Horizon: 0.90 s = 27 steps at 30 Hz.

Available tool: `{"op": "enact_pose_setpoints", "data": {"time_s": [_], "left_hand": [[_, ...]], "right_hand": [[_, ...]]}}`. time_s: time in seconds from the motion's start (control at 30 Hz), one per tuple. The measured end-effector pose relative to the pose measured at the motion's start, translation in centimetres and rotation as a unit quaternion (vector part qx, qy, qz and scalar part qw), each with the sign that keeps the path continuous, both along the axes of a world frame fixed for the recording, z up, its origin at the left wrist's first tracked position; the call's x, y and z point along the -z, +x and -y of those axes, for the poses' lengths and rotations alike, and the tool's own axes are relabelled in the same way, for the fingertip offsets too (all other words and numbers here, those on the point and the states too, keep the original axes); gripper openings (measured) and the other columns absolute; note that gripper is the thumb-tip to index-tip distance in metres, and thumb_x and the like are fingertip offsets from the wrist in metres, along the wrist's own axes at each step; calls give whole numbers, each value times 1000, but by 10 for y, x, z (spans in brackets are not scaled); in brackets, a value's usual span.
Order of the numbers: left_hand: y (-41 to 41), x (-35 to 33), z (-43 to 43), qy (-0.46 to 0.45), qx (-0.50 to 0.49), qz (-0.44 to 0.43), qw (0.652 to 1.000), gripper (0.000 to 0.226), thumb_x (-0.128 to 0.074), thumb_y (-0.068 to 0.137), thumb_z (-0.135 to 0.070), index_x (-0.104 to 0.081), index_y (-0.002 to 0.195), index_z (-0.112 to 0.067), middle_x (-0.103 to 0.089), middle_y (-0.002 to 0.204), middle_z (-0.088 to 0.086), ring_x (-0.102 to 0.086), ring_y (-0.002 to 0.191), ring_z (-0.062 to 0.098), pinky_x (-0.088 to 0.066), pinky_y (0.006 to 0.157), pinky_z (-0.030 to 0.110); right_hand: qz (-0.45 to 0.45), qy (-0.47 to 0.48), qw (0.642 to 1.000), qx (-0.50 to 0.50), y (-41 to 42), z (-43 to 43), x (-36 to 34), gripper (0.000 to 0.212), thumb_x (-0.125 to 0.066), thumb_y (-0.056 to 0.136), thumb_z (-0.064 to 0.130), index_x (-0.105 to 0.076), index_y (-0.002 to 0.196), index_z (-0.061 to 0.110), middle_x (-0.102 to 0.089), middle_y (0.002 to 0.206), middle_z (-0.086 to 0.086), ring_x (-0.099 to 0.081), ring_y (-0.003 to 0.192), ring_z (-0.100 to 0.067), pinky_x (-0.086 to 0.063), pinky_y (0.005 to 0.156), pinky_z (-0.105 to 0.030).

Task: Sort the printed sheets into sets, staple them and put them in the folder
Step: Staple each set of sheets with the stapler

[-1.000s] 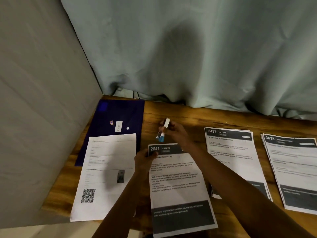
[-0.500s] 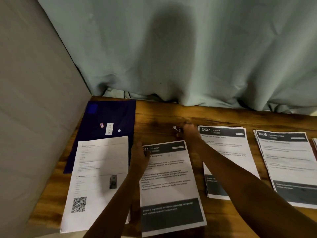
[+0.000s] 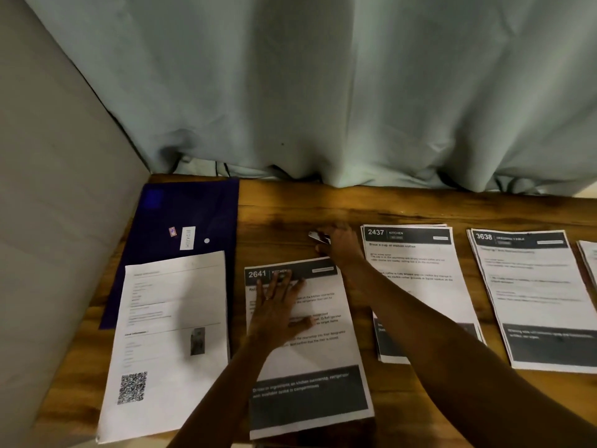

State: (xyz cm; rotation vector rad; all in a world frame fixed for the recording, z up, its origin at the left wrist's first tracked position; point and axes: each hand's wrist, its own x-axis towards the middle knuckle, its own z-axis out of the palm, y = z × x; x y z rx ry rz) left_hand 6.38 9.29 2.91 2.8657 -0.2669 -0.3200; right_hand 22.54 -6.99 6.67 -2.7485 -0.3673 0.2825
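so the stapler (image 3: 318, 237) had come down from over the 2641 set (image 3: 310, 354) onto the table (image 3: 284, 215) beside it; right hand (image 3: 340, 245) covered it, couldn't tell if gripping; left hand (image 3: 281, 313) lay flat on that set; probably stapled, folder (image 3: 190, 211) next

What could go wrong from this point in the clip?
The right hand, on the stapler, has its forearm crossing over the 2437 stack; pulling back might drag those sheets askew. The QR-code sheet overlaps the purple folder, so opening the folder could shift it.
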Motion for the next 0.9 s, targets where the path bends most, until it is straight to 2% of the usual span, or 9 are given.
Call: {"op": "enact_pose_setpoints", "data": {"time_s": [0.07, 0.17, 0.23, 0.37, 0.5, 0.6, 0.7, 0.83, 0.9], "left_hand": [[1, 0, -1, 7, 1, 10, 1000, 93, -7, 70, -88, 15, 144, -38, 20, 153, -4, 16, 145, 24, 29, 109, 45], [-3, -2, 2, 6, -21, 20, 1000, 94, -12, 75, -86, 6, 151, -34, 17, 157, -2, 18, 145, 23, 25, 111, 46], [-11, -1, 7, -1, -37, 26, 999, 94, -11, 76, -85, 4, 152, -33, 19, 157, -2, 21, 145, 22, 26, 112, 44], [-23, 8, 9, 3, -47, 17, 999, 90, -21, 81, -83, 6, 152, -35, 19, 159, -1, 25, 144, 23, 30, 109, 44], [-21, 7, 7, 3, -40, 6, 999, 91, -10, 76, -87, 9, 151, -37, 21, 158, -1, 28, 142, 22, 33, 106, 44], [-17, 3, 7, -13, -39, 11, 999, 98, 2, 70, -89, 3, 151, -35, 18, 158, -1, 26, 143, 23, 29, 107, 46], [-17, 2, 7, -11, -44, 17, 999, 102, 5, 68, -90, -1, 152, -33, 15, 160, 0, 25, 143, 24, 27, 108, 47], [-16, -9, 28, -39, -69, 29, 996, 105, -5, 71, -88, -12, 153, -22, 1, 161, 8, 9, 147, 27, 17, 113, 45], [-14, -20, 51, -93, -93, 30, 991, 94, -24, 81, -78, -18, 151, -17, -15, 159, 11, -11, 147, 28, -4, 119, 45]], "right_hand": [[39, 54, 997, 32, -10, 3, -5, 46, -61, 91, 30, -51, 134, 18, -46, 138, -10, -37, 129, -30, -34, 108, -42], [80, 129, 980, 127, -42, 14, -11, 38, -57, 92, 16, -52, 129, 13, -51, 129, -13, -46, 120, -30, -43, 101, -39], [34, 126, 980, 150, -71, 25, -7, 38, -60, 90, 17, -51, 126, 10, -52, 125, -15, -50, 114, -30, -49, 95, -40], [-77, 76, 984, 144, -116, 35, 6, 39, -57, 94, 24, -44, 127, 9, -41, 134, -15, -48, 120, -29, -46, 97, -33], [-112, 94, 979, 141, -138, 29, 11, 43, -61, 91, 19, -41, 129, 13, -50, 130, -8, -56, 115, -21, -51, 94, -30], [-110, 79, 983, 126, -148, 24, 13, 51, -62, 90, 20, -37, 134, 13, -44, 135, -9, -52, 119, -23, -50, 96, -36], [-115, 85, 983, 114, -152, 24, 12, 54, -64, 89, 20, -37, 135, 15, -40, 137, -9, -50, 122, -23, -50, 97, -35], [-89, 140, 976, 143, -148, 44, -3, 43, -60, 92, 19, -42, 131, 15, -42, 140, -9, -49, 126, -24, -46, 100, -33], [-27, 138, 974, 177, -141, 72, -14, 46, -60, 92, 17, -43, 134, 13, -35, 144, -11, -38, 132, -26, -38, 106, -34]]}}
